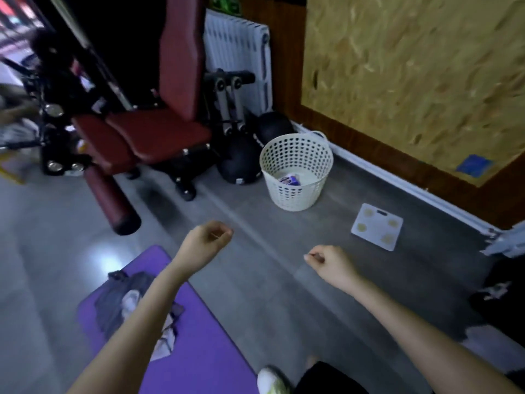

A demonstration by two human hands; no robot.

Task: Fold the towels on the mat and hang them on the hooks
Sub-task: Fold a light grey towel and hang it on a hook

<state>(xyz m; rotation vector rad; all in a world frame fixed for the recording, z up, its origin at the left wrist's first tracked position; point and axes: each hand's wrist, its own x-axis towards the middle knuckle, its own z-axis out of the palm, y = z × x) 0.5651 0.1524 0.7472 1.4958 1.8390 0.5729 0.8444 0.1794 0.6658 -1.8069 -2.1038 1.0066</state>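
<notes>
A purple mat (199,351) lies on the grey floor at the lower left. On it sits a crumpled heap of towels: a dark grey one (119,300) with white cloth (166,341) bunched in it, partly hidden by my left forearm. My left hand (206,241) hovers above the floor beyond the mat's far corner, fingers curled, holding nothing. My right hand (329,260) is out to the right over bare floor, fingers also curled and empty. No hooks are in view.
A white perforated basket (297,172) stands ahead near the wall with a small purple item inside. A white bathroom scale (376,227) lies to its right. A dark red gym machine (159,132) and black helmets (241,163) stand at the back left. My shoe (272,381) is at the bottom.
</notes>
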